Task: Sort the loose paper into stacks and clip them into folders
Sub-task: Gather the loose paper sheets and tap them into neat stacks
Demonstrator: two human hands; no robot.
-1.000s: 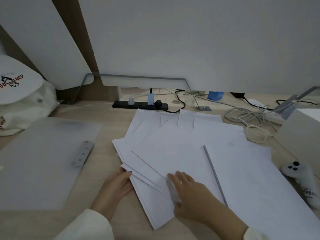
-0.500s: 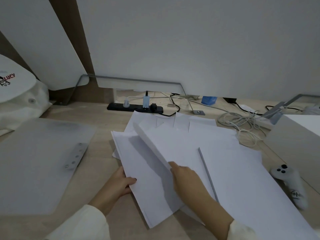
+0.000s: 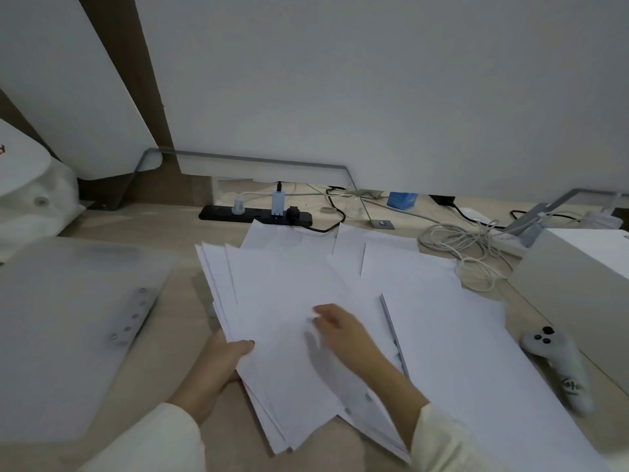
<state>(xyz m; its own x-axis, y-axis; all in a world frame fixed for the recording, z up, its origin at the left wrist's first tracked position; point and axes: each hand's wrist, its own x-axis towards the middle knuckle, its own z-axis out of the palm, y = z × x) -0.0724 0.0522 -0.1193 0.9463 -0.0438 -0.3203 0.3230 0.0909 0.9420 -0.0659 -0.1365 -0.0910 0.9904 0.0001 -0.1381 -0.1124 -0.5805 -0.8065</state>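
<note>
Loose white sheets lie fanned over the middle of the wooden desk. My left hand pinches the left edge of the fanned stack, thumb on top. My right hand lies flat on the sheets with its fingers blurred. A translucent folder with a metal clip strip lies open at the left. Another white folder or sheet pile with a grey spine lies at the right.
A black power strip with plugs sits at the back, with tangled white cables to its right. A white game controller lies at the right edge beside a white box. A white bag stands at the far left.
The sheet my right hand had lifted and turned over now lies flat on the left stack. My left hand has closed its thumb over the stack's edge.
</note>
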